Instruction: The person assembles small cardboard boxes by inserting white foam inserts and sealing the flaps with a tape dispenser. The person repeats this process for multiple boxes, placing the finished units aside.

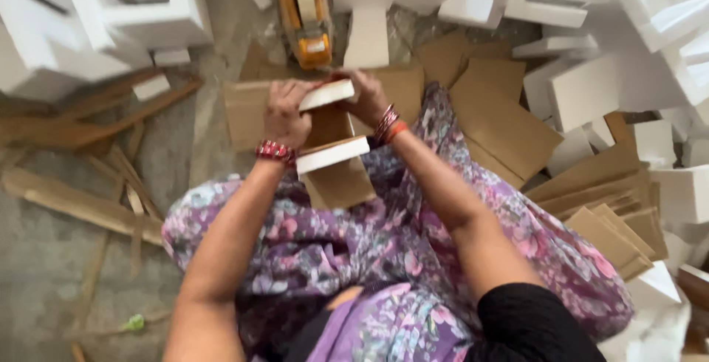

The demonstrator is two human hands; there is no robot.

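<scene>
Seated person, head view. The left hand (286, 116) and right hand (367, 96) both had fingers closed on a folded cardboard piece (334, 173) fitted with two white foam strips (332, 154), held above the lap. A tape dispenser (304, 9) lay just beyond on the floor (44, 281), among foam blocks (583, 89).

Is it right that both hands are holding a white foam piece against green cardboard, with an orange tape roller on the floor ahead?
Not quite: the cardboard is brown, not green, as the head view shows. Both hands, left hand and right hand, do hold the white foam piece, with the orange tape roller ahead.
</scene>
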